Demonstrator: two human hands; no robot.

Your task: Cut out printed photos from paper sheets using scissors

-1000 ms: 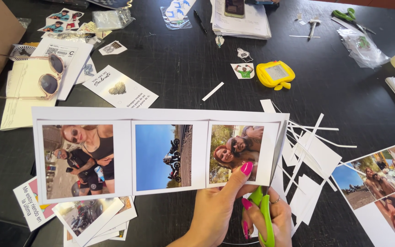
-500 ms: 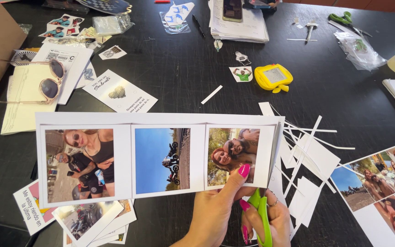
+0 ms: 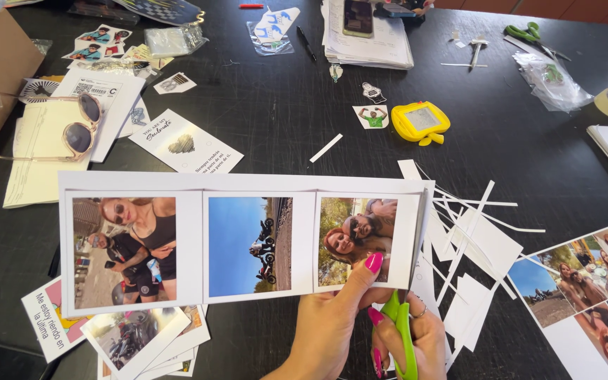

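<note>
A dark phone screen (image 3: 358, 17) lies atop far papers; clear plastic packets (image 3: 167, 39) sit far left.

my nails are bright pink on my left hand (image 3: 332, 324), and my right hand (image 3: 416, 345) grips scissors (image 3: 401, 334) with lime green handles. the photo strip (image 3: 241, 239) has white borders, its middle picture mostly clear blue sky. the tabletop (image 3: 276, 105) is black with a faint wood grain. the small toy (image 3: 421, 121) is yellow, the sunglasses (image 3: 79, 123) pinkish.
</note>
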